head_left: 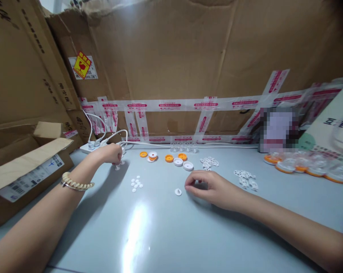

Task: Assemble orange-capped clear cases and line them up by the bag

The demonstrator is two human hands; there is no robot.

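A worktable with loose plastic parts, sorted by kind. The left hand was lowered at the far left, its fingers bent down over small white pieces near the power strip; the fingertips were hidden, so whether it gripped one could not be told. The right hand rested on its side at centre right, loosely curved and released, with nothing visible in its grasp. Just beside its fingertips lay a white disc with a short peg standing up, touched by neither hand.

Between the hands was a scatter of small white buttons. Farther back stood orange rings, white rings and a row of clear cups. White openwork pieces lay in two clusters, one beyond the right hand and one to its right.

As to progress, the domed units at the far right, clear tops over orange or white bases, appeared to be joined; the parts in the middle lay mostly separate and, by this reading, were the portion left undone.
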